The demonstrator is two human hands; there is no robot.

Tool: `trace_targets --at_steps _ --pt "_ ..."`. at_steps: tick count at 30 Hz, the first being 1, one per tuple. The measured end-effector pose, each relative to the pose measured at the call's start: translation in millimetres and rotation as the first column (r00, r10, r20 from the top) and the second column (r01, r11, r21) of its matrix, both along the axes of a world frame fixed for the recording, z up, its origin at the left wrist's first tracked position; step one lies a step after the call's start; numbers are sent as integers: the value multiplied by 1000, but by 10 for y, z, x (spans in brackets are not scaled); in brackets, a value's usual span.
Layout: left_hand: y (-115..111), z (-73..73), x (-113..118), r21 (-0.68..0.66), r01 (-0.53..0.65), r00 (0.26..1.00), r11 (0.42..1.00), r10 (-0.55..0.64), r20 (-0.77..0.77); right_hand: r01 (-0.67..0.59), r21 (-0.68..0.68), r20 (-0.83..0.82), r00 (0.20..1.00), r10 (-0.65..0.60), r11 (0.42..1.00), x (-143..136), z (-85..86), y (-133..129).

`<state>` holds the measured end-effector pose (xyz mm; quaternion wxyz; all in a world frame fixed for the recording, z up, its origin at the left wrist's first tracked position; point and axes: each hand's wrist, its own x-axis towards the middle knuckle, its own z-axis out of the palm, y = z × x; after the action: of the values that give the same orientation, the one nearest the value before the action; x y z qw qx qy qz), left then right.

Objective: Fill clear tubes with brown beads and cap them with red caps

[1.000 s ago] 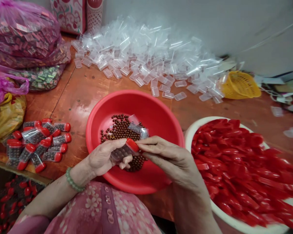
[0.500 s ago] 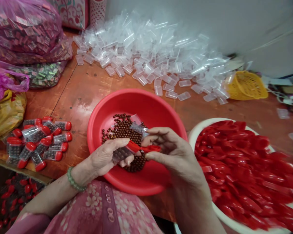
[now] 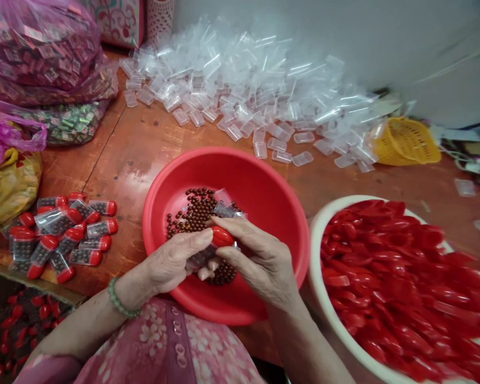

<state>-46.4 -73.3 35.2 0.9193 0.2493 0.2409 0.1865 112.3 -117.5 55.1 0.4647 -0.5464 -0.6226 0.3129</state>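
Observation:
Over the red basin (image 3: 268,186), my left hand (image 3: 170,261) is closed around a small clear container (image 3: 200,258) of dark brown balls. Its red cap (image 3: 222,236) lies folded shut on the end toward the right. My right hand (image 3: 264,261) pinches that cap between thumb and fingers; the fingertips underneath are partly hidden. Loose brown balls (image 3: 200,207) cover part of the basin's bottom. Just beyond my right fingers, a clear plastic piece (image 3: 224,210) lies among them.
Several filled, red-capped containers (image 3: 68,234) lie at the left. A white tub (image 3: 318,256) heaped with red caps (image 3: 384,266) stands at the right. Clear empty containers (image 3: 240,101) are piled along the wall near a yellow basket (image 3: 410,141). Stuffed plastic bags (image 3: 44,53) sit back left.
The red cap, spread open before, is now folded closed on the container. My right hand has moved left against it, close to my left hand.

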Motion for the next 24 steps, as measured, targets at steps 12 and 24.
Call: trace_targets --at_steps 12,24 --pt "-15 -71 40 93 -63 994 994 71 -87 92 -316 -528 810 -255 944 -146 -97 39" --pt "-30 -91 33 209 -81 977 975 119 -175 194 -297 -512 794 -327 935 -304 -125 -68"
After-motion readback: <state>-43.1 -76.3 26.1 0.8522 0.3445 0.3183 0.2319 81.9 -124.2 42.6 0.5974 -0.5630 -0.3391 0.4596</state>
